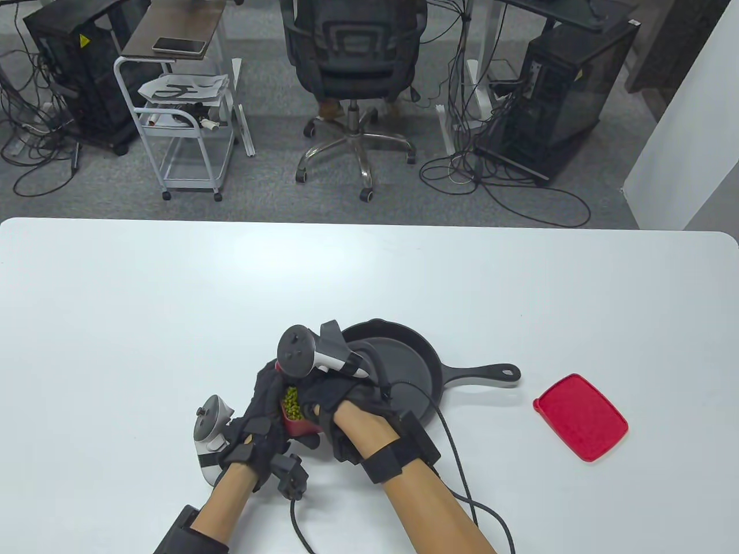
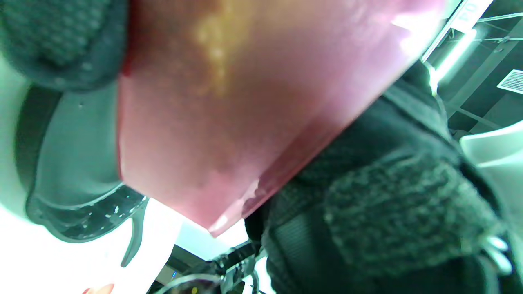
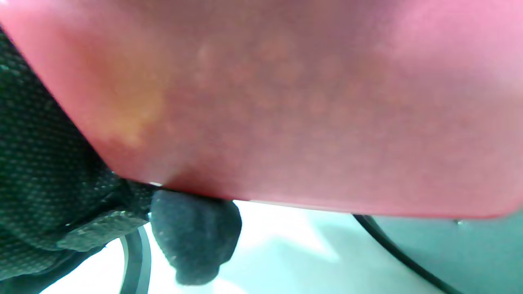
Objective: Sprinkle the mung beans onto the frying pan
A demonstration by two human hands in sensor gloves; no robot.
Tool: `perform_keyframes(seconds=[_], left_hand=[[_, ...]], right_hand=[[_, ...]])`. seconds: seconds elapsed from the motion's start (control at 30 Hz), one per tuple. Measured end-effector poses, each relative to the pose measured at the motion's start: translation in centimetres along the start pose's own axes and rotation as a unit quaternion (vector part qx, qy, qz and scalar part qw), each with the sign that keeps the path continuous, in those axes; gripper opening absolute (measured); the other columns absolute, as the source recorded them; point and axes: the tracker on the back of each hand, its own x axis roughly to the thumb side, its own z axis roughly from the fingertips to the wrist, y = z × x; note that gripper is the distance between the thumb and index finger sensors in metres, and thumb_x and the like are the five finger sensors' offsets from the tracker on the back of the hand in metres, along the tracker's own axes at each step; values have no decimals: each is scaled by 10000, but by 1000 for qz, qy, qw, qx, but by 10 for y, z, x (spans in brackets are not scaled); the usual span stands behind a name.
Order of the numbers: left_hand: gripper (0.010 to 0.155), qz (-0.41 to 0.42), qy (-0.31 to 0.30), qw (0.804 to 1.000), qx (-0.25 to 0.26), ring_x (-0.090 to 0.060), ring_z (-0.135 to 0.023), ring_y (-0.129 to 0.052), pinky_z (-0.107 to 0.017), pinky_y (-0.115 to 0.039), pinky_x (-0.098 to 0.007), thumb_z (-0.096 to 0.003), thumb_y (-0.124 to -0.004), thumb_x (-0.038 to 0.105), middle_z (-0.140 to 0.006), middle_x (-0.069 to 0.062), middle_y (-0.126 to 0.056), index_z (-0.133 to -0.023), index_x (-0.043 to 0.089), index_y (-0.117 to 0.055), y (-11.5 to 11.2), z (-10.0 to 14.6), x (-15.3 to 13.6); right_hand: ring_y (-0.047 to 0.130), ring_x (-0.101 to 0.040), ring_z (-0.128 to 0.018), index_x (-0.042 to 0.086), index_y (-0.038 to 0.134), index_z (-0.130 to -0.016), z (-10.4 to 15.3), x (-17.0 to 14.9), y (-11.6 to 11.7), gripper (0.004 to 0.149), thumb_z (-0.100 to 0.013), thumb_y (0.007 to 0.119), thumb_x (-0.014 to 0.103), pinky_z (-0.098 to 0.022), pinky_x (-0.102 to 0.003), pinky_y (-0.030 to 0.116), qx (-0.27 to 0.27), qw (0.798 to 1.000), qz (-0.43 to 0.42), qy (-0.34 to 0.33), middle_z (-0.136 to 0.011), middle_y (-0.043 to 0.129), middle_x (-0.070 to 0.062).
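A black cast-iron frying pan (image 1: 413, 369) lies on the white table, handle pointing right. Both hands hold a small red container (image 1: 295, 426) with green mung beans (image 1: 293, 403) showing inside, just left of the pan. My left hand (image 1: 262, 424) grips it from the left and below. My right hand (image 1: 340, 404) grips it from the right, partly over the pan's near-left rim. The container's red wall fills the left wrist view (image 2: 229, 114) and the right wrist view (image 3: 286, 102). Part of the pan shows in the left wrist view (image 2: 81, 220).
A red lid (image 1: 581, 416) lies on the table to the right of the pan handle. Glove cables (image 1: 456, 461) trail toward the front edge. Beyond the table's far edge are an office chair, a cart and computer towers.
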Motion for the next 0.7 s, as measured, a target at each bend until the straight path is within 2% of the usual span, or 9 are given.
perform_keyframes(seconds=[0.43, 0.7], left_hand=[[804, 12, 0, 1000, -10, -450, -727, -883, -294, -927, -465, -543, -549, 741, -1132, -218, -410, -1123, 309, -197, 2, -2, 0], [804, 13, 0, 1000, -3, -450, -721, -886, -291, -927, -464, -541, -551, 742, -1129, -221, -417, -1125, 310, -205, 5, -4, 0]], right_hand=[[916, -422, -584, 266, 827, -816, 11, -9, -22, 355, -498, 898, 125, -247, -287, 914, -24, 999, -33, -12, -951, 789, -115], [917, -417, -586, 270, 823, -817, 22, -36, -45, 352, -502, 894, 129, -249, -282, 914, -61, 995, -74, 6, -953, 785, -112]])
